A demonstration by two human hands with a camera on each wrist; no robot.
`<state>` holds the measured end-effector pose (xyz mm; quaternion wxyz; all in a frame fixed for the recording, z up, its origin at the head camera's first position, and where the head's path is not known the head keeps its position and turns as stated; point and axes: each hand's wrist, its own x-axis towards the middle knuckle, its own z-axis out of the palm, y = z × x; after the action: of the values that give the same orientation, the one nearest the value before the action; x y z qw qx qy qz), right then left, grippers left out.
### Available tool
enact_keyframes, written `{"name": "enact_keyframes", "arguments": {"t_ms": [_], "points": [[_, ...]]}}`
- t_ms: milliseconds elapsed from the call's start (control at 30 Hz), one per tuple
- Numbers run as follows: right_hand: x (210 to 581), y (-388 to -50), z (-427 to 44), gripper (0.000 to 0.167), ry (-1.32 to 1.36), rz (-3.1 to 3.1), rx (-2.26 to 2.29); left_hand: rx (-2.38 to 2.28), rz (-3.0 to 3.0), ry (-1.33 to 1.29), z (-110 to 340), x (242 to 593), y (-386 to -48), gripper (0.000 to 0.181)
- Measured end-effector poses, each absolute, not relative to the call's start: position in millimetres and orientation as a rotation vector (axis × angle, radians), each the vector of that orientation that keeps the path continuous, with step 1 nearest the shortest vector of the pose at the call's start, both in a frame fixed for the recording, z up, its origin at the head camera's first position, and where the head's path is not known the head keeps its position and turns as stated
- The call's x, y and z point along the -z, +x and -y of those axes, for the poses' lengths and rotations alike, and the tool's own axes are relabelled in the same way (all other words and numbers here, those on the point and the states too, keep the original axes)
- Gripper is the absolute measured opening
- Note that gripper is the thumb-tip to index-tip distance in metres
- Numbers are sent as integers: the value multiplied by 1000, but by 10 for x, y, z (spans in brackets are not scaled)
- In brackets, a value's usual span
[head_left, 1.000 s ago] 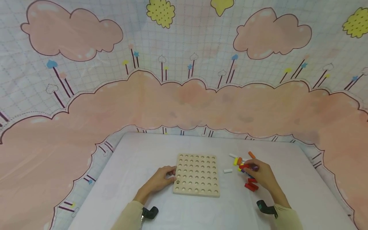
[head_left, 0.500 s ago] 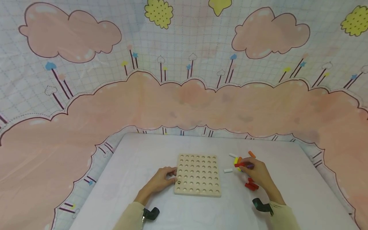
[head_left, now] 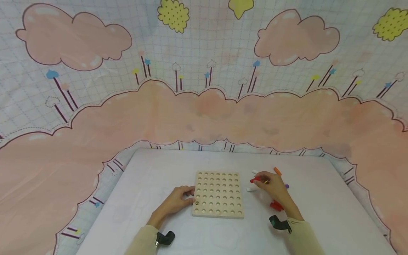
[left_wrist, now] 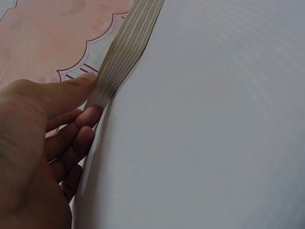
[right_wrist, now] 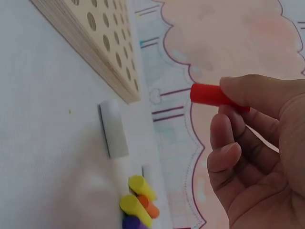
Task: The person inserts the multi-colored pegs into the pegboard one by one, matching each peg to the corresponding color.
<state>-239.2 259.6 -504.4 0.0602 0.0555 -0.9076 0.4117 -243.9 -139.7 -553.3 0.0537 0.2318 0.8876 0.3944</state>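
Observation:
A square wooden board (head_left: 218,194) with rows of round holes lies mid-table. My left hand (head_left: 176,201) is at its left side; in the left wrist view the thumb and fingertips of that hand (left_wrist: 52,133) pinch the board's edge (left_wrist: 121,52). To the right of the board, my right hand (head_left: 274,184) holds a red peg (head_left: 255,180) above the table. The right wrist view shows this red peg (right_wrist: 207,94) between the thumb and index finger of the hand (right_wrist: 257,143), one end sticking out. A white peg (right_wrist: 113,129) lies beside the board there.
Red pegs (head_left: 276,205) lie in front of the right hand, an orange peg (head_left: 277,171) behind it, and a purple one (head_left: 287,186) to its right. Yellow pegs (right_wrist: 136,207) and another orange one (right_wrist: 151,207) show in the right wrist view. A patterned cloth (head_left: 210,117) surrounds the table.
My right hand has moved left from the peg pile toward the board, carrying the red peg. My left hand has stayed at the board's left edge.

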Motion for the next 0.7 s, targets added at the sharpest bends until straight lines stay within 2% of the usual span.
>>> {"name": "enact_keyframes", "arguments": {"t_ms": [700], "points": [[5102, -2597, -2139, 27, 203, 2610, -1330, -1231, -2676, 708, 1402, 5513, -2421, 53]]}}
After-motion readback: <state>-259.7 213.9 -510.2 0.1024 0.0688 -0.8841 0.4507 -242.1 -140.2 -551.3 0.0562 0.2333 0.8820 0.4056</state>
